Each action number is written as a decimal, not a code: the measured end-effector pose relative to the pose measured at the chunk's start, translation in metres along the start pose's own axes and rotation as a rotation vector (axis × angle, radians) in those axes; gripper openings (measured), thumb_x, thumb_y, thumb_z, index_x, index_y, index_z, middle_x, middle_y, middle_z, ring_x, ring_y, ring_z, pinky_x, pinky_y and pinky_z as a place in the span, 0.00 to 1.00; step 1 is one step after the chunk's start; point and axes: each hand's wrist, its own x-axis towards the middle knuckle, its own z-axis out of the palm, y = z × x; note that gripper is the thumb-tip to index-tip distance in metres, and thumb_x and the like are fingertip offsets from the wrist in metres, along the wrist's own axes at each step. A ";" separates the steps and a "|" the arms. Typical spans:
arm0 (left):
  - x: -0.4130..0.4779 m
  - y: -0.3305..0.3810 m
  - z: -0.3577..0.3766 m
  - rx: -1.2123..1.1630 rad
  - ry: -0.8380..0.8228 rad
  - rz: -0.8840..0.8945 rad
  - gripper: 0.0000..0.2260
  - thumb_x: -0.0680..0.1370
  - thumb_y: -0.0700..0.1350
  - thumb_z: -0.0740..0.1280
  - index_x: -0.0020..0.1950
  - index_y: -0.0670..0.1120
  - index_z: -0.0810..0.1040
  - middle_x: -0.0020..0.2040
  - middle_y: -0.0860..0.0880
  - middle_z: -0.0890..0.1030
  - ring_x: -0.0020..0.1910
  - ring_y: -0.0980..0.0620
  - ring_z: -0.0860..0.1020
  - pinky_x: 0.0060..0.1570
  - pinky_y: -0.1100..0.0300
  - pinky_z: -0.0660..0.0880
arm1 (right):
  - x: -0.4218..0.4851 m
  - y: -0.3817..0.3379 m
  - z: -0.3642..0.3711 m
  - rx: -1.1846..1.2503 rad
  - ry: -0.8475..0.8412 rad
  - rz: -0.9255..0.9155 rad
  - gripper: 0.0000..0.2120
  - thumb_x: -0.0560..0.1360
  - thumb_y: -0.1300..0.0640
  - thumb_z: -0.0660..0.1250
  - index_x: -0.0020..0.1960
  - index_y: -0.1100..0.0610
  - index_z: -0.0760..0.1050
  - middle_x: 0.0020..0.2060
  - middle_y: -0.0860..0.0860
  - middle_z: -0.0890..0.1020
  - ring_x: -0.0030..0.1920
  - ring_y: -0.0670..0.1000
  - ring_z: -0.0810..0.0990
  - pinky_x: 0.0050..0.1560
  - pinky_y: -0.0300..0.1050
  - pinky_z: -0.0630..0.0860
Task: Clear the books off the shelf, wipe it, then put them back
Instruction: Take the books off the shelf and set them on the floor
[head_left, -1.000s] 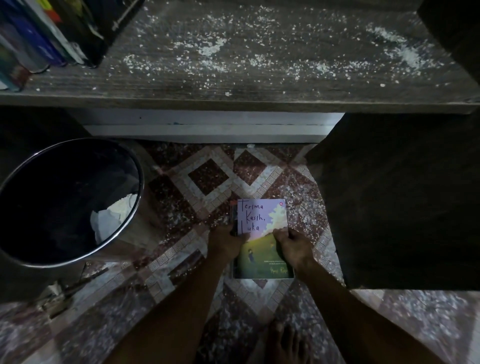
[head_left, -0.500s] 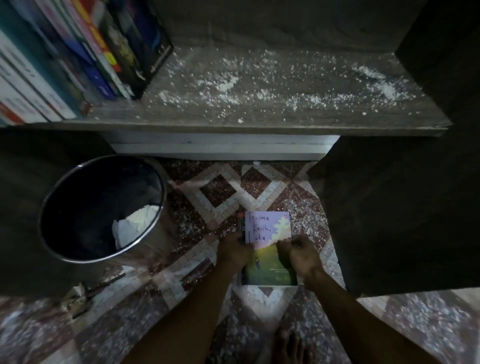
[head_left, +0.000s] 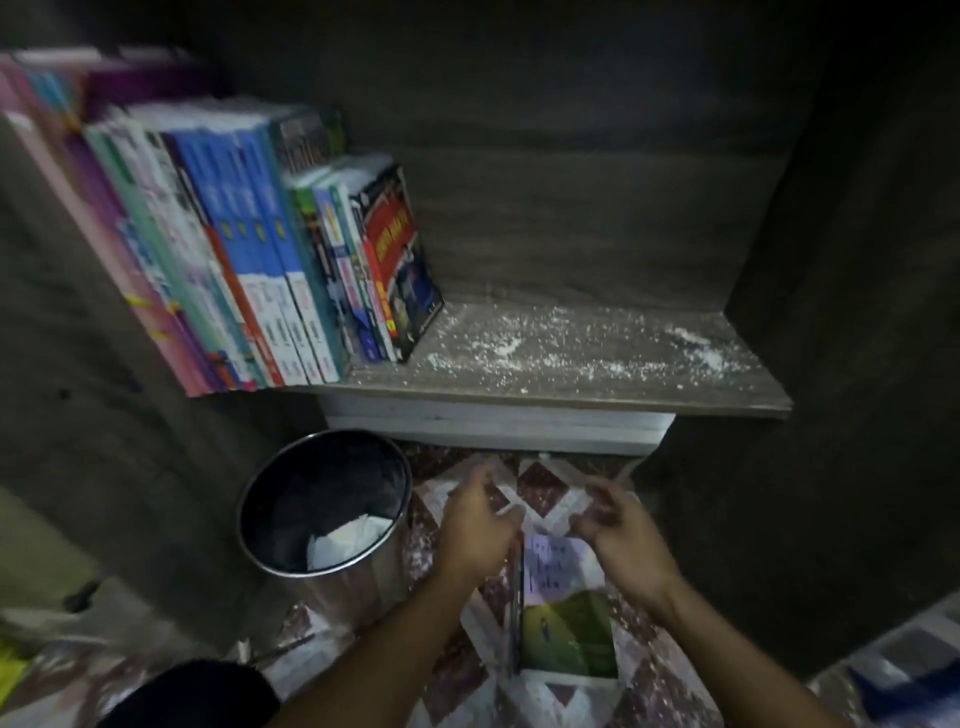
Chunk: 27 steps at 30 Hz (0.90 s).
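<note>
A purple and green book (head_left: 566, 618) lies flat on the tiled floor below the shelf. My left hand (head_left: 478, 525) and my right hand (head_left: 613, 525) hover above its top end, fingers loosely bent, holding nothing. The grey wooden shelf (head_left: 597, 364) is bare on its right part and sprinkled with white dust. A row of several upright books (head_left: 270, 260) leans at the shelf's left end, the outermost one with a red and black cover (head_left: 405, 260).
A round metal bin (head_left: 322, 499) with crumpled white paper inside stands on the floor to the left of my hands. Dark cabinet walls close in on both sides. A white ledge (head_left: 493, 428) runs under the shelf. The floor tiles are dusty.
Both hands have let go of the book on the floor and lifted off it. The view has tilted up, bringing the row of books on the shelf into sight.
</note>
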 end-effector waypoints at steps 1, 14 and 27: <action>0.000 0.012 -0.013 0.019 0.040 0.060 0.24 0.73 0.46 0.73 0.67 0.51 0.71 0.60 0.51 0.78 0.55 0.53 0.78 0.56 0.56 0.76 | -0.001 -0.017 -0.002 0.018 -0.009 -0.059 0.17 0.77 0.63 0.69 0.62 0.50 0.71 0.58 0.48 0.78 0.58 0.48 0.77 0.55 0.42 0.74; -0.003 0.137 -0.158 0.602 0.459 0.672 0.28 0.74 0.47 0.71 0.72 0.44 0.68 0.68 0.46 0.72 0.69 0.48 0.68 0.70 0.51 0.64 | -0.014 -0.186 -0.018 -0.560 -0.038 -0.707 0.39 0.78 0.48 0.67 0.80 0.43 0.47 0.79 0.40 0.50 0.78 0.42 0.49 0.78 0.49 0.50; 0.040 0.125 -0.208 0.566 0.605 0.564 0.29 0.75 0.49 0.71 0.74 0.45 0.65 0.71 0.47 0.70 0.70 0.50 0.66 0.69 0.54 0.65 | 0.037 -0.283 0.038 -0.831 -0.109 -0.862 0.40 0.78 0.49 0.66 0.80 0.46 0.45 0.80 0.45 0.47 0.79 0.46 0.46 0.79 0.57 0.46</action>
